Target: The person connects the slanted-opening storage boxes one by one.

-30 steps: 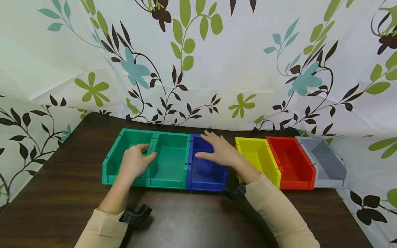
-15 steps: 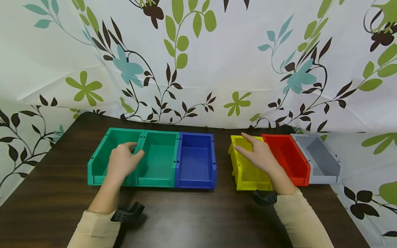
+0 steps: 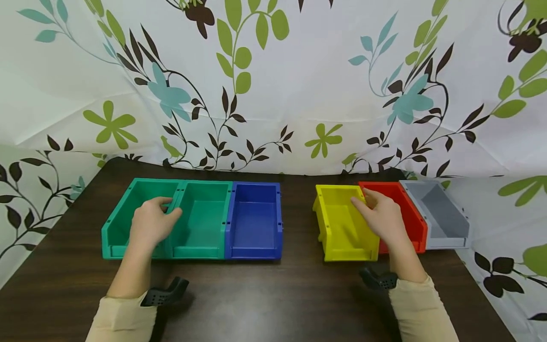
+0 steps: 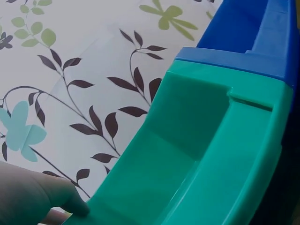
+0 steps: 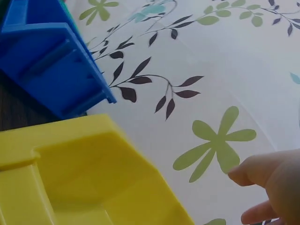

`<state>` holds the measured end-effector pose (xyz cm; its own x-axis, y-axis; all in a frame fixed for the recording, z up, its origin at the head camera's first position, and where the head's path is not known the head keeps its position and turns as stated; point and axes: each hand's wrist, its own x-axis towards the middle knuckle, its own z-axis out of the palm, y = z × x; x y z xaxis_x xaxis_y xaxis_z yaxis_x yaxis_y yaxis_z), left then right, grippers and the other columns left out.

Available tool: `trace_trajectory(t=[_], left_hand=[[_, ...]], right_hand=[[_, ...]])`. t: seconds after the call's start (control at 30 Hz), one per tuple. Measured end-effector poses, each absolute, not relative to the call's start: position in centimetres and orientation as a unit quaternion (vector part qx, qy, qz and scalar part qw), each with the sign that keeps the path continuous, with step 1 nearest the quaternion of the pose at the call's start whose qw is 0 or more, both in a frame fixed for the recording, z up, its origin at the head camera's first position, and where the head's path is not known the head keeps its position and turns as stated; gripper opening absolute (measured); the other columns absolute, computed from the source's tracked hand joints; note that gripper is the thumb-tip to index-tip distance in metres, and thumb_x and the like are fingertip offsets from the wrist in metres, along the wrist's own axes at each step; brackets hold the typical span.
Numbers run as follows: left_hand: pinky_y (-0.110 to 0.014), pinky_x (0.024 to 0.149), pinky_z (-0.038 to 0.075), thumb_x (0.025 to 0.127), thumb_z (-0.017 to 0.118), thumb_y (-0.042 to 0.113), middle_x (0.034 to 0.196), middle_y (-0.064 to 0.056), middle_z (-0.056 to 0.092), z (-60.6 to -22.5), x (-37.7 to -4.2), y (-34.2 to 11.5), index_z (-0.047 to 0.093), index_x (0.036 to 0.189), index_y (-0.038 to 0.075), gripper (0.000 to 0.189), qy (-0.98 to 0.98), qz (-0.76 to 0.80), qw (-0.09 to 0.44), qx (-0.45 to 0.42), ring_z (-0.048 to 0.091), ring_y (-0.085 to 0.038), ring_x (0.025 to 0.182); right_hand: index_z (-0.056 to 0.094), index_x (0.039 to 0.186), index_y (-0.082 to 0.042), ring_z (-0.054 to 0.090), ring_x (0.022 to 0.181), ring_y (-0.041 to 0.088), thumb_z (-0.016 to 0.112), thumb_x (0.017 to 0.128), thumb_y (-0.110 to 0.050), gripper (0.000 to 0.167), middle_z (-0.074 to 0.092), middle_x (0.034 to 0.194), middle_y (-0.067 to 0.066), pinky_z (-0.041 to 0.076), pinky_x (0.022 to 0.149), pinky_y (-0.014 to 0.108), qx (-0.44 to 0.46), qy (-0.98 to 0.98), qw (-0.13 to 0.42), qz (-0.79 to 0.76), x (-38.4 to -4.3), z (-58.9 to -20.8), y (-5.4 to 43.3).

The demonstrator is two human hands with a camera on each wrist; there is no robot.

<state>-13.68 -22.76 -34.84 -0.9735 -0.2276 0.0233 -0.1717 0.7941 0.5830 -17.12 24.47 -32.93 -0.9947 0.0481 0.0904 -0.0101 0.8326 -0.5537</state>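
Note:
My left hand [image 3: 151,221] is over the two joined green bins, thumb and fingers pinching the wall between the left green bin [image 3: 115,228] and the right green bin [image 3: 205,218]. A fingertip meets the green rim in the left wrist view. Attached on their right side is a blue bin [image 3: 256,218]. My right hand [image 3: 382,216] hovers above the seam of the yellow bin [image 3: 339,213] and the red bin [image 3: 414,230], thumb and fingers spread apart. In the right wrist view, nothing lies between those fingers [image 5: 248,176].
A grey bin [image 3: 438,209] stands at the right end, beside the red one. Bare dark wood tabletop [image 3: 256,299] shows in front and between the blue and yellow bins. Behind the table hangs a leaf-patterned cloth [image 3: 273,114].
The green and blue bins have slid left together with my left hand, widening the gap to the yellow bin. My right hand has moved right, from above the blue bin to the yellow-red seam.

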Motion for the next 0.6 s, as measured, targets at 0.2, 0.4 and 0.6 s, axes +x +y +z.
trace_trajectory(t=[0.2, 0.4, 0.6], left_hand=[[-0.035, 0.045, 0.042, 0.09, 0.053, 0.026, 0.121, -0.035, 0.056, -34.9, -13.7, -22.4, 0.048, 0.132, -0.009, 0.054, -0.95, -0.285, 0.053, 0.12, 0.061, -0.034, 0.07], [-0.065, 0.091, 0.041, 0.09, 0.06, 0.029, 0.136, -0.035, 0.043, -35.3, -13.8, -19.6, 0.048, 0.131, -0.011, 0.058, -0.952, -0.271, 0.122, 0.079, 0.044, -0.052, 0.122], [-0.065, 0.101, 0.033, 0.089, 0.062, 0.034, 0.143, -0.032, 0.038, -35.9, -13.6, -16.0, 0.048, 0.132, -0.009, 0.063, -0.945, -0.297, 0.138, 0.013, 0.035, -0.05, 0.132]], right_hand=[[0.045, 0.141, -0.005, 0.054, 0.119, 0.041, 0.049, 0.091, -0.055, 0.071, 0.053, 0.134, 0.024, 0.05, 0.089, 0.051, -0.028, -0.945, 0.038, 0.324, -17.2, -33.0, 24.6], [0.049, 0.137, -0.004, 0.056, 0.118, 0.037, 0.05, 0.092, -0.053, 0.067, 0.054, 0.134, 0.021, 0.05, 0.091, 0.048, -0.029, -0.928, 0.021, 0.371, -17.5, -33.6, 23.4], [0.044, 0.14, -0.002, 0.055, 0.122, 0.034, 0.06, 0.091, -0.041, 0.064, 0.051, 0.138, 0.02, 0.048, 0.093, 0.043, -0.016, -0.905, -0.001, 0.425, -17.9, -34.6, 22.2]])
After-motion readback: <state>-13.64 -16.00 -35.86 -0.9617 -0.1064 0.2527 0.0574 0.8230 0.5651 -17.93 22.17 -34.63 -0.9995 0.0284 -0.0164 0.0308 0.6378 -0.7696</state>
